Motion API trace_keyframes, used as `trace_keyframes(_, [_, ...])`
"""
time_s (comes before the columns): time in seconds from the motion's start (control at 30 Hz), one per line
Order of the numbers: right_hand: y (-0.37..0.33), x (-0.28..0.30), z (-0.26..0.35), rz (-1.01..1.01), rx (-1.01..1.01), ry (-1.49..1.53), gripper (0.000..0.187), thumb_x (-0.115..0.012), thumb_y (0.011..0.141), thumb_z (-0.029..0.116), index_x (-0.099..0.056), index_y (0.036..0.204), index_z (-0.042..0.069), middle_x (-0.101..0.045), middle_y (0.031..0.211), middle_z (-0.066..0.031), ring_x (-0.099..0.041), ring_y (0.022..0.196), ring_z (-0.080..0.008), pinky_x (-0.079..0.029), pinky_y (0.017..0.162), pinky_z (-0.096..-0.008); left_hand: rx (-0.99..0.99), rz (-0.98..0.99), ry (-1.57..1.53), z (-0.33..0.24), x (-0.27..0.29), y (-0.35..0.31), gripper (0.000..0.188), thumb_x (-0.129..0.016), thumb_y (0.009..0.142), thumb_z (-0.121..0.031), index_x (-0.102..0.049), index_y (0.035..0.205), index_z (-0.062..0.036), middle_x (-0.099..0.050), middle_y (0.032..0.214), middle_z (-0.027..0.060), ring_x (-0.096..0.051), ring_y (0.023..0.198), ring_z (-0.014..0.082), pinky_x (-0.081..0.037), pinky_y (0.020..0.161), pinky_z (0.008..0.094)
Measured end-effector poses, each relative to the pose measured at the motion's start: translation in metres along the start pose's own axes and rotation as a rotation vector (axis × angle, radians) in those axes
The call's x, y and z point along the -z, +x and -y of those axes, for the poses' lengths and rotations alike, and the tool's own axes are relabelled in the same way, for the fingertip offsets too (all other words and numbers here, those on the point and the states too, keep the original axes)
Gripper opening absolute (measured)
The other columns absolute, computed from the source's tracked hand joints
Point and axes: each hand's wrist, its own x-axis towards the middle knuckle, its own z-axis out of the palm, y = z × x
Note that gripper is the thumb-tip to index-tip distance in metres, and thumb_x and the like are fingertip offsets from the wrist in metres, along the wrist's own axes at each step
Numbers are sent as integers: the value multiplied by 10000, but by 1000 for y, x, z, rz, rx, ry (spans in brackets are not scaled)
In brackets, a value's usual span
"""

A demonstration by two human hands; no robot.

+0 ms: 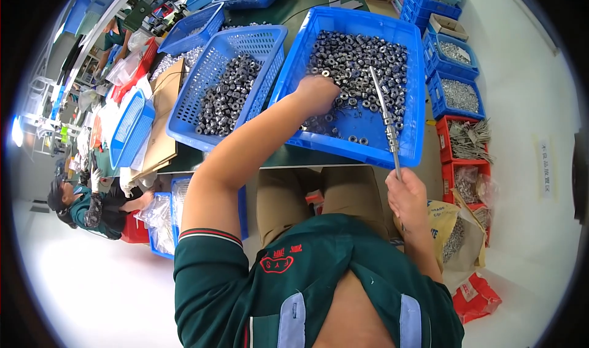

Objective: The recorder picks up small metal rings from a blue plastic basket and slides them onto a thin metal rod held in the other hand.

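My right hand point(407, 196) is closed around the lower end of a thin metal rod point(378, 90). The rod slants up over the right side of a blue plastic tray point(357, 18), and several small metal rings point(391, 134) sit threaded around its lower half. Inside that tray lies a heap of loose steel rings point(362, 59), thinning out toward the near side. Over the tray's left part, my left hand point(318, 95) is curled closed at the edge of the heap. Its fingertips are turned away, so whatever they pinch is hidden.
Left of the tray stands a perforated blue basket point(184, 112) with more rings. Beyond it are cardboard sheets point(165, 102) and another blue basket point(132, 130). Blue crates point(457, 96) and red bins point(464, 136) of metal parts line the right side. A co-worker point(86, 207) sits at far left.
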Motion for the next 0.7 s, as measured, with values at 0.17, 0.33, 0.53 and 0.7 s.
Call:
trace_keyframes(0.17, [2,0,-1,-13,-18,6,106,-541,902,139,-503,861,49,-398,562,65,-338,410,-9,-245,375,-161,201,125,-144,-1,11,4,185,-651,709,-187,-658,884,-130,-645,876,100,-607,852,317,-486,735,409])
trace_keyframes(0.33, [1,4,3,0,-26,-60,108,-546,896,140,-502,841,57,-400,566,66,-340,426,-5,-247,384,-162,246,28,-1455,16,36,-6,250,-560,886,-116,-532,1089,26,-626,965,116,-609,821,144,-498,758,260])
trace_keyframes(0.53, [2,14,3,84,-16,-151,105,-550,890,138,-506,823,70,-408,568,69,-342,435,-3,-252,391,-162,110,83,-1889,19,45,-8,306,-547,899,-159,-507,1152,7,-596,967,79,-566,866,143,-455,775,262])
trace_keyframes(0.7, [3,14,2,122,-40,-170,100,-547,893,142,-510,826,76,-412,566,71,-346,434,0,-255,388,-161,42,120,-1974,9,49,-5,238,-523,910,-115,-549,1116,1,-599,914,52,-573,811,117,-476,750,252])
